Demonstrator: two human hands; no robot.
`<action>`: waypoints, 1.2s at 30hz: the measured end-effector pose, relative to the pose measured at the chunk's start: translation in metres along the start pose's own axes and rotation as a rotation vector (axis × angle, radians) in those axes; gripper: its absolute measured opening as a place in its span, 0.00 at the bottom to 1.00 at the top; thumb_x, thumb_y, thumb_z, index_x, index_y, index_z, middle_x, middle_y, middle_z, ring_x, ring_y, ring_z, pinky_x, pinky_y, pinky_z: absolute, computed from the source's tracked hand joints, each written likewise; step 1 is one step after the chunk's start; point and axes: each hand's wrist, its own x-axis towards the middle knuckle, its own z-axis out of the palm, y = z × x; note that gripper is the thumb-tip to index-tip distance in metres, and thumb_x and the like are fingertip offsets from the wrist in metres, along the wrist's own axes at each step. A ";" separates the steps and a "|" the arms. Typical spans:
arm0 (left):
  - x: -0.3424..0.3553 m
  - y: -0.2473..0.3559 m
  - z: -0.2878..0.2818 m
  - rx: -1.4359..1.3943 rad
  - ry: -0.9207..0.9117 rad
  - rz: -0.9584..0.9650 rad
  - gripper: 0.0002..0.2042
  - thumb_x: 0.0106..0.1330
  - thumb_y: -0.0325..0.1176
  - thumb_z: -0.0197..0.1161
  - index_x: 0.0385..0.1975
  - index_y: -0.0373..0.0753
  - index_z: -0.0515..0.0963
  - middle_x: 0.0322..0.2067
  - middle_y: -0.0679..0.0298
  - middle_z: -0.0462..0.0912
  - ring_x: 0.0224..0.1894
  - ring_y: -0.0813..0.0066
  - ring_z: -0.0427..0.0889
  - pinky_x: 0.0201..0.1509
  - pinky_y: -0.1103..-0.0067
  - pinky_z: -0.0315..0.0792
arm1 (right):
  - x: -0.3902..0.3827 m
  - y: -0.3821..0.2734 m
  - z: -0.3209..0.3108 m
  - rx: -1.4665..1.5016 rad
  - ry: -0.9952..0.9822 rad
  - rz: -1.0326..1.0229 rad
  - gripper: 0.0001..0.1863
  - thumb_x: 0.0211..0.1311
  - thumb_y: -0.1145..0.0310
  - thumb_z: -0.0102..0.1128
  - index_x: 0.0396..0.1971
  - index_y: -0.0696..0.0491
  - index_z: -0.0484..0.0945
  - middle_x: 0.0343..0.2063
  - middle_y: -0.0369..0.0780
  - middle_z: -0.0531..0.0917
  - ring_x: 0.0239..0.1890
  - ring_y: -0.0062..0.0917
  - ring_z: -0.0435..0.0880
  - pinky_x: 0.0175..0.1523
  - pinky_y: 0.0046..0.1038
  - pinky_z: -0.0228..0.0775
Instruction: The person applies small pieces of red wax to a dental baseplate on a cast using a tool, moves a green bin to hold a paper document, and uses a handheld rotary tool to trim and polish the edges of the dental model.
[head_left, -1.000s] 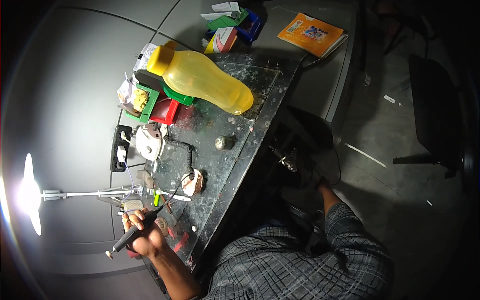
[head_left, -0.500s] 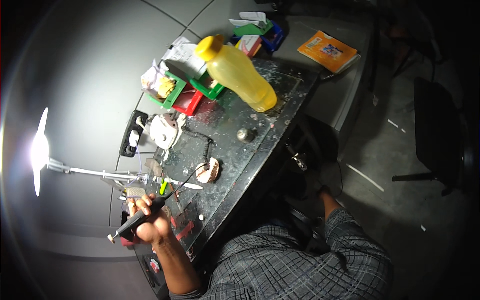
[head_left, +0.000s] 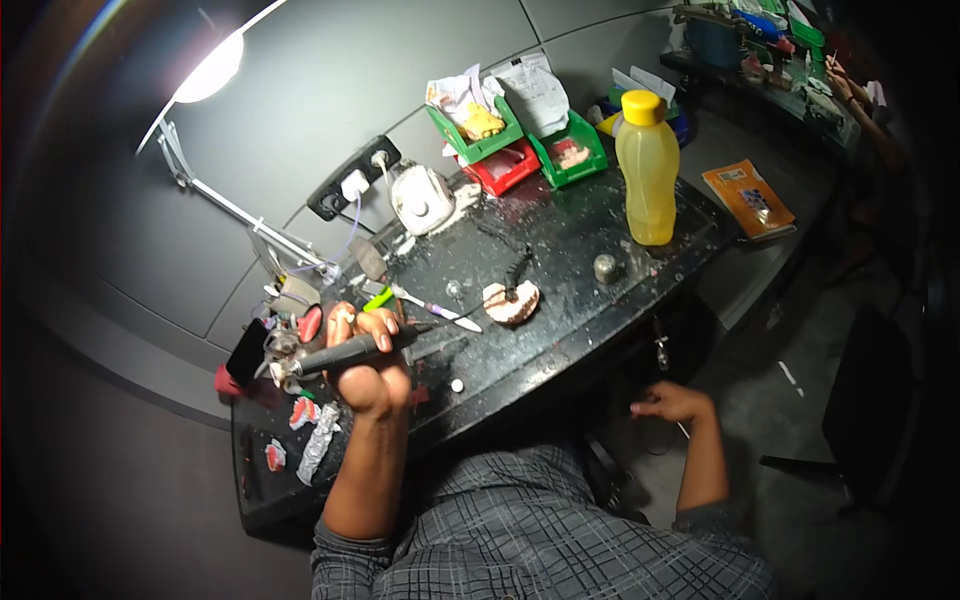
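Observation:
My left hand point(head_left: 372, 368) is raised over the left part of the bench, fingers wrapped round a black rotary handpiece point(head_left: 345, 355). Its tip points left, and its thin dark cord runs right across a plaster dental cast point(head_left: 512, 305) lying on the black bench top point(head_left: 570, 290). Off the bench's front edge, lower right, my right hand point(head_left: 672, 403) hangs with fingers extended to the left and nothing visible in it. Below the left hand's tool lie red-and-white denture pieces point(head_left: 303, 412) and a crumpled foil strip point(head_left: 318, 445).
A yellow bottle point(head_left: 648, 180) stands at the right end, near a small metal cup point(head_left: 606, 268). Green bins point(head_left: 575, 150) and a red bin point(head_left: 500, 170) line the back. A lamp arm point(head_left: 245, 220) rises left. Another person's hand point(head_left: 845, 85) shows far right.
The view has swung, so the bench sits flatter and more shows at left. My right hand has come up from low beside the bench. The handpiece stays in my left hand.

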 end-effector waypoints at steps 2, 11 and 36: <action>-0.002 -0.001 -0.003 -0.015 -0.003 0.018 0.10 0.77 0.37 0.45 0.41 0.38 0.68 0.15 0.63 0.66 0.29 0.69 0.67 0.47 0.70 0.62 | -0.011 -0.014 -0.007 -0.057 0.163 -0.028 0.29 0.62 0.42 0.64 0.38 0.58 0.85 0.35 0.44 0.88 0.41 0.29 0.87 0.47 0.29 0.76; -0.008 0.000 0.013 -0.044 0.051 0.080 0.10 0.74 0.36 0.48 0.41 0.34 0.68 0.13 0.59 0.69 0.20 0.69 0.68 0.39 0.72 0.66 | -0.022 -0.037 0.009 -0.091 0.154 -0.053 0.26 0.62 0.46 0.66 0.42 0.57 0.85 0.37 0.42 0.88 0.44 0.29 0.86 0.49 0.30 0.76; -0.020 -0.001 -0.014 -0.118 0.205 0.093 0.09 0.76 0.36 0.45 0.38 0.38 0.67 0.13 0.56 0.70 0.20 0.65 0.70 0.33 0.72 0.68 | 0.144 -0.387 -0.063 -0.302 0.516 -0.521 0.24 0.54 0.60 0.74 0.43 0.62 0.79 0.35 0.45 0.86 0.35 0.28 0.84 0.41 0.29 0.75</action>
